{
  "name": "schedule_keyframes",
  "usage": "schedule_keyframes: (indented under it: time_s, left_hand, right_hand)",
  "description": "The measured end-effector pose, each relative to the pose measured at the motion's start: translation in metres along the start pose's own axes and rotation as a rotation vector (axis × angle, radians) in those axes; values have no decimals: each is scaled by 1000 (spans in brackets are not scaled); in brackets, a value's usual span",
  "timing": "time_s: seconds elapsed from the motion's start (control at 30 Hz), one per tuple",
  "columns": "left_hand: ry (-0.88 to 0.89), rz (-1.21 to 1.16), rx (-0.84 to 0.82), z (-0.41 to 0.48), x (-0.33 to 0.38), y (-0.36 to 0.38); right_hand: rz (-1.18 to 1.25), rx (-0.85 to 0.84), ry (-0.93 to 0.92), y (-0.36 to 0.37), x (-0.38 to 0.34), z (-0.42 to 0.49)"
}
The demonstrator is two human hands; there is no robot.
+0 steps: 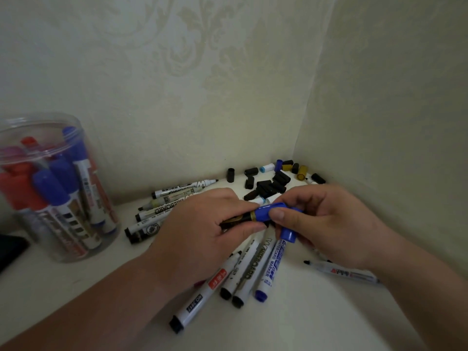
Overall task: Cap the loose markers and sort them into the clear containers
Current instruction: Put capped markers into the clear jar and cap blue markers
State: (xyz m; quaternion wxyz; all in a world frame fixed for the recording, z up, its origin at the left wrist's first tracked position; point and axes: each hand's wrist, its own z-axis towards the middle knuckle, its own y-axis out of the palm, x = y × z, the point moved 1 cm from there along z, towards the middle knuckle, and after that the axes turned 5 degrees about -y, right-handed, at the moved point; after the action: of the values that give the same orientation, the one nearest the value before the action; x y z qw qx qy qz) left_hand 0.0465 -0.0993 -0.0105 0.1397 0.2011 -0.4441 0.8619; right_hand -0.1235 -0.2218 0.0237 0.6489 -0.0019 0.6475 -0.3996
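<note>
On a white worktop (316, 323) in a cream-wallpapered corner (300, 138), the left grip (202, 221) holds a black, gold-banded marker (240, 220), the right grip (329, 224) pinches its blue cap (263, 213).

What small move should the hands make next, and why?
Probably push the blue plastic cap fully onto the black marker with a gold band. The left hand grips the marker and the right hand pinches the cap at its end. Whether it is seated is unclear.
</note>
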Motion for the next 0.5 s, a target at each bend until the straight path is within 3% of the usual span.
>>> schedule_keyframes:
  time_s: [0.27,0.5]
  left_hand:
    - [-73,-46,-52,1,7,2]
    - [-211,-278,-101,2,12,2]
  right_hand:
    - [249,-8,74,1,-2,2]
    - [516,-15,13,-6,9,5]
